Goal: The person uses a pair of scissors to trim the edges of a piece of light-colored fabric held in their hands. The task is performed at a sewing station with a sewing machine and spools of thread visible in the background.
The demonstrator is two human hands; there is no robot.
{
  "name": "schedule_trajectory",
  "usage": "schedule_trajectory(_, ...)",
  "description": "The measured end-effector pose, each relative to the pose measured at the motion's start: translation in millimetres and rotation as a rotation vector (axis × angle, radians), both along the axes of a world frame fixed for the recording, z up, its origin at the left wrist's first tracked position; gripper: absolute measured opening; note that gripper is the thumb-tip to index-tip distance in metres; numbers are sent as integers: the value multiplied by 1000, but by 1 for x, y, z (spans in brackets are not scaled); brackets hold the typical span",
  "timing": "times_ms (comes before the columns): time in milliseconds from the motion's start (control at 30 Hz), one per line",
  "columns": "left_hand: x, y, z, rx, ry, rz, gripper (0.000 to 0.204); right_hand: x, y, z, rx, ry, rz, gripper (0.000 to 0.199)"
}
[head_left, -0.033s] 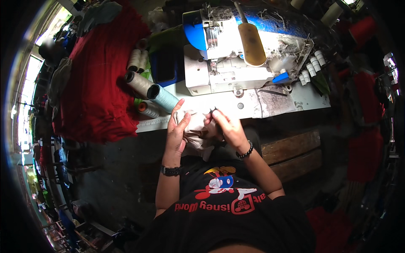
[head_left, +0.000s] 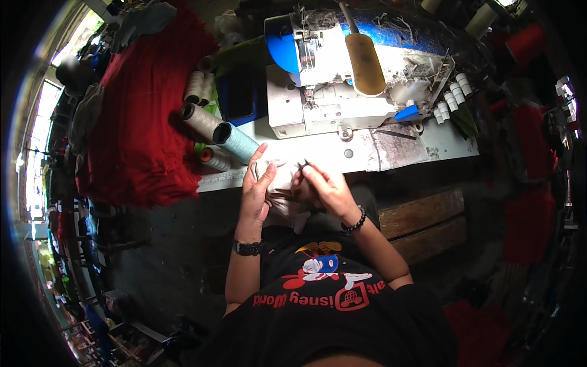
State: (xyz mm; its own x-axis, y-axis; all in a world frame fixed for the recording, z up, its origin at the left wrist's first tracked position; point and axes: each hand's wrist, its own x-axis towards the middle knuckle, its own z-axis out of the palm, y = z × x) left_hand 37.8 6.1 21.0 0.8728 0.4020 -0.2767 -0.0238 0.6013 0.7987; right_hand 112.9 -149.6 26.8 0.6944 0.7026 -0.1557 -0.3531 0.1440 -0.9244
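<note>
My left hand (head_left: 257, 191) grips the left side of a small pale piece of cloth (head_left: 282, 178) at the near edge of the white sewing table (head_left: 403, 150). My right hand (head_left: 325, 186) presses on the same cloth from the right and pinches a small dark pointed tool (head_left: 304, 164), seemingly thread snips, tips up. A watch sits on my left wrist and a bead bracelet on my right. Straight ahead stands a white and blue sewing machine (head_left: 330, 85).
Large thread cones (head_left: 235, 142) lie left of the machine, with more spools (head_left: 197, 85) behind them. A pile of red fabric (head_left: 147, 116) fills the left side. Small white spools (head_left: 452, 98) stand at the machine's right. A wooden bench (head_left: 422, 214) is under the table.
</note>
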Motion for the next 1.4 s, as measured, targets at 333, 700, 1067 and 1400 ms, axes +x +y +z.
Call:
schedule_trajectory(333, -2, -2, 3, 150, -91, -23, 82, -12, 8, -13, -84, -263, -3, 21)
schedule_trajectory(700, -1, -4, 4, 190, -58, 30, 79, -18, 9, -5, -264, -438, -77, 18)
schedule_trajectory(1067, -3, -5, 1, 179, -55, 40, 77, -18, 11, -7, -264, -387, -76, 18)
schedule_trajectory(1400, -3, -5, -1, 176, -48, 48, 77, -12, 9, 0, 154, 55, -197, 22)
